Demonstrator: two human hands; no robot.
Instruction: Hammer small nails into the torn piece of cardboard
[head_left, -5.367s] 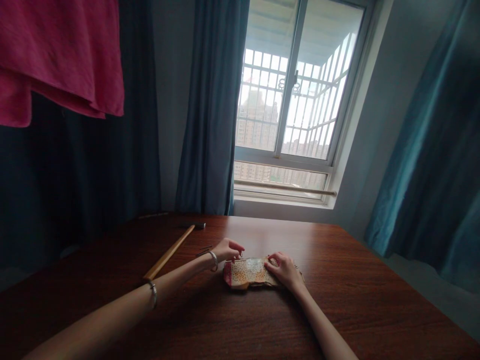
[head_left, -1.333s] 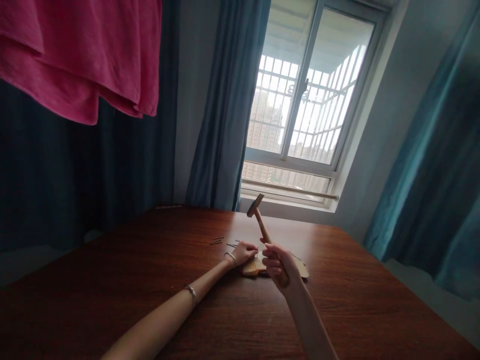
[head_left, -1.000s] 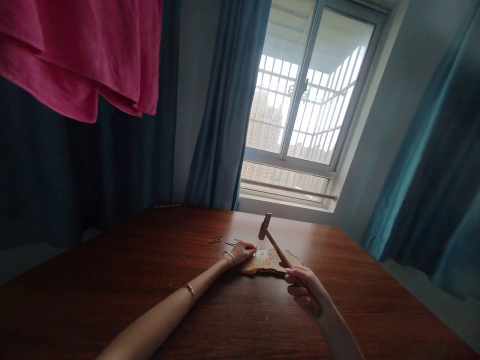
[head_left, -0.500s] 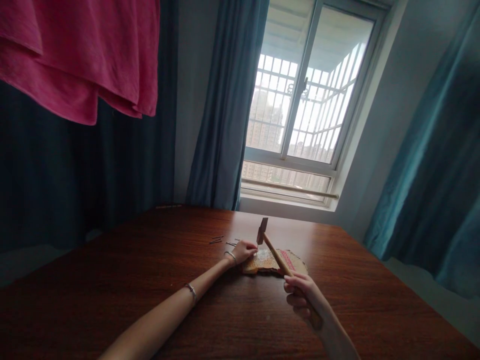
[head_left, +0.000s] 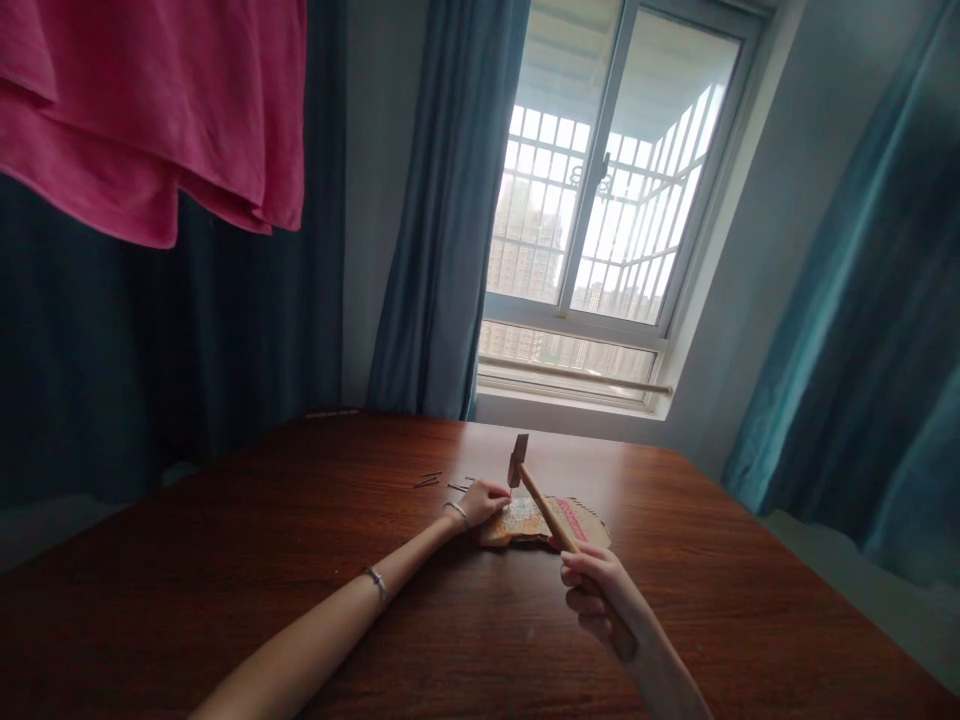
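A hammer (head_left: 551, 515) with a wooden handle is gripped in my right hand (head_left: 596, 590), fingers wrapped round the lower handle. Its metal head stands just above a thin upright nail (head_left: 511, 491); whether the two touch I cannot tell. My left hand (head_left: 486, 498) pinches that nail between thumb and fingertips over the left part of a worn, flat board (head_left: 532, 520). The board has a speckled pale and orange surface and red marks at its right. Several loose nails (head_left: 427, 480) lie on the table left of my left hand, some partly hidden behind it.
A brown wood-grain table (head_left: 420, 620) carries everything. Beyond its far edge are a barred window (head_left: 592, 200) and a blue curtain (head_left: 427, 250). A pink cloth (head_left: 165, 120) hangs at the upper left, and another curtain (head_left: 832, 330) at the right.
The whole view has shifted slightly, so everything appears a little further left. Both hands keep their grips, and the hammer head stays over the nail.
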